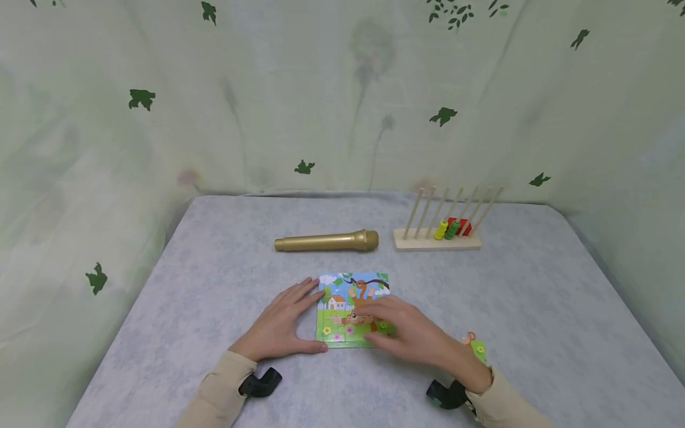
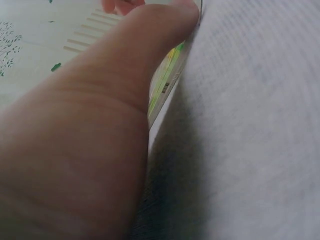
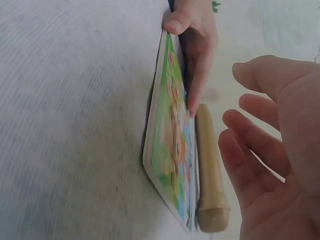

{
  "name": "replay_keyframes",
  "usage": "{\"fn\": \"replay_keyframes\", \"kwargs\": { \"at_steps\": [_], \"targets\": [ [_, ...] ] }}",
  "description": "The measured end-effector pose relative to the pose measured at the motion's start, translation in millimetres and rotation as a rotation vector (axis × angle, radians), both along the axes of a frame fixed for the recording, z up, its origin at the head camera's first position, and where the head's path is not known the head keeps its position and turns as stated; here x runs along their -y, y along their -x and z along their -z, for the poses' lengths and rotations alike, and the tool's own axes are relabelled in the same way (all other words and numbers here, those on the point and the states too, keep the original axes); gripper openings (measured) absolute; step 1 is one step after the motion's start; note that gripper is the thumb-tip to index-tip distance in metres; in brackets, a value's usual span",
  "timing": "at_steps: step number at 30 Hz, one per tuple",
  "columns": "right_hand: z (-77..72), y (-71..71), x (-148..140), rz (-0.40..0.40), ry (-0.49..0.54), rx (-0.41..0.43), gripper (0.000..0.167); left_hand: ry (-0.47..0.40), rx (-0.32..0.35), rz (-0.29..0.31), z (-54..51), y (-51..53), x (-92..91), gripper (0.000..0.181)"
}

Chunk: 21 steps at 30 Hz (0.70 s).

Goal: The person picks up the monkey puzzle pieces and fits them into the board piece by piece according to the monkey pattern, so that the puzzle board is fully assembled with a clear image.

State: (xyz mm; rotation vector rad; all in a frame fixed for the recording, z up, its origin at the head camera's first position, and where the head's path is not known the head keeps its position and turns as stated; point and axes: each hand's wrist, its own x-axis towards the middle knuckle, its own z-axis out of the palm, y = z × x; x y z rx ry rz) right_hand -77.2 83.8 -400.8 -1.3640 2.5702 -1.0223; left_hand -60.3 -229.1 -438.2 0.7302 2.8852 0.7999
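A square picture puzzle (image 1: 334, 321) of a cartoon monkey hanging from a branch lies flat in the middle of the table. At its left side rests my left hand (image 1: 283, 321), fingers straight, with the thumb along the near left corner. Over the board's right part hovers my right hand (image 1: 398, 327), its fingers loosely bent and hiding some of the picture. In the right wrist view nothing sits between the thumb and fingers of that right hand (image 3: 275, 145). Partly hidden by the right forearm, a loose puzzle piece (image 1: 478, 349) with green and a pinkish shape lies on the cloth.
Beyond the puzzle lies a gold toy microphone (image 1: 326, 241). Back right stands a wooden peg rack (image 1: 439, 244) with yellow, green and red beads. A pale grey cloth (image 1: 535, 285) covers the table, and a leaf-patterned curtain (image 1: 321, 107) hangs behind.
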Motion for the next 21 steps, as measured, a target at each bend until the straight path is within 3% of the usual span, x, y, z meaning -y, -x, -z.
{"fn": "replay_keyframes", "kwargs": {
  "at_steps": [12,21],
  "targets": [
    [-4.5,-3.0,-42.5,0.116,0.039,-0.028,0.042,0.002,0.013,0.004,-1.3,2.2,-3.0,0.110],
    [-9.3,-9.3,-63.0,0.203,-0.014,-0.010,0.046,-0.008,0.010,-0.005,0.8,0.0,-1.2,0.108]
  ]
}}
